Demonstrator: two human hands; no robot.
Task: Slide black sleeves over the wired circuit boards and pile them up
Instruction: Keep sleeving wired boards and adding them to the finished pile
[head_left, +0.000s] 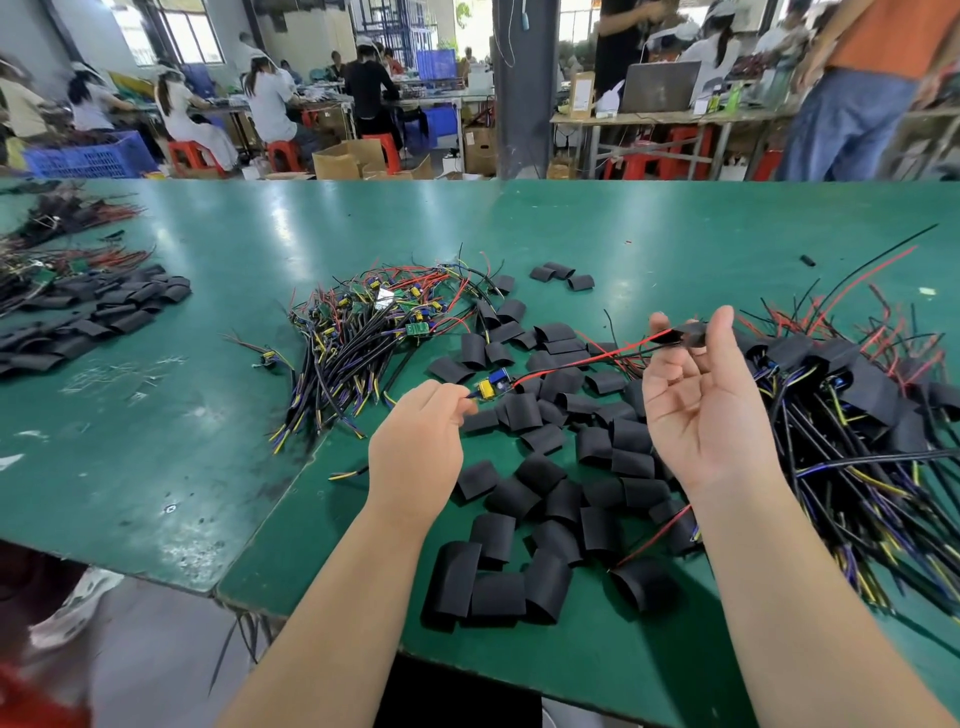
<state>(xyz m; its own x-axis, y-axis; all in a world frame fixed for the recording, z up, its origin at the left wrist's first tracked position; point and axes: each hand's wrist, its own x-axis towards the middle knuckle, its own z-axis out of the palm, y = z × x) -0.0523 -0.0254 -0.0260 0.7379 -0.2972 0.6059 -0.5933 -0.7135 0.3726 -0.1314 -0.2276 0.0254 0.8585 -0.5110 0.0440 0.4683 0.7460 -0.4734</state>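
Observation:
My left hand (423, 441) pinches the near end of a small circuit board (492, 385) with yellow and blue parts, held just above the table. Red and black wires (587, 361) run from the board up to my right hand (701, 410). That hand is raised, palm toward me, and pinches a black sleeve (688, 335) between thumb and fingertip, with the wires passing into it. Loose black sleeves (540, 493) lie scattered below and between both hands. Bare wired boards (374, 332) are heaped at the centre, and sleeved boards (852, 395) are piled to the right.
The green table (156, 457) has a seam and a front edge close to my arms. A second heap of sleeves (98, 312) and wires (57, 234) lies far left. Workers sit at benches behind the table, and a shoe shows at lower left.

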